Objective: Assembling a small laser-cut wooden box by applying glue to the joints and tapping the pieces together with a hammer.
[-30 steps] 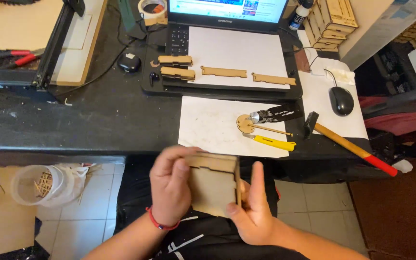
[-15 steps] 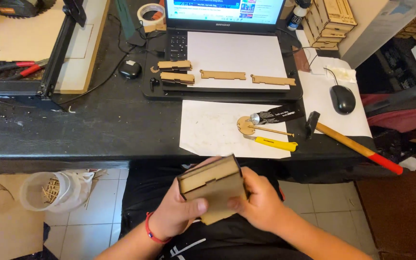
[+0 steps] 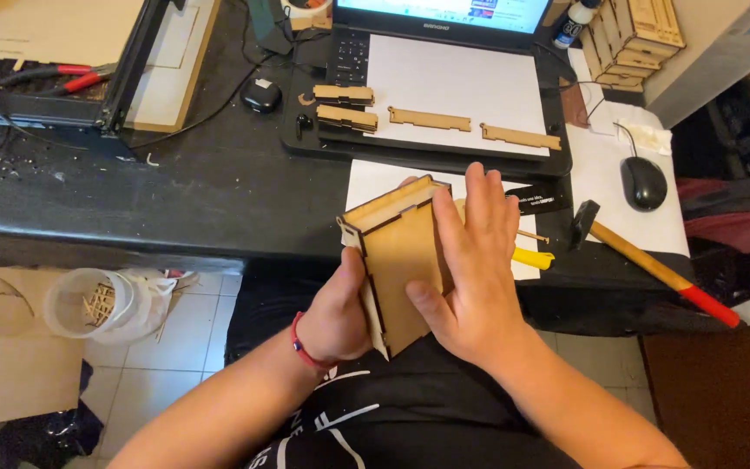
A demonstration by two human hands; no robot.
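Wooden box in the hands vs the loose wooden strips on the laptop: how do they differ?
The wooden box is assembled, with joined panels; the wooden strips are single flat pieces. The box is gripped upright by the left hand and right hand; the strips lie untouched on the laptop. Both are pale cut wood with notched edges.

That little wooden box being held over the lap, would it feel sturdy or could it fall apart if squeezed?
The wooden box is probably light: its thin flat panels look like laser-cut board. It seems stiff, staying square between the left hand and right hand. The finger-jointed edges might pop apart under a hard squeeze, if unglued.
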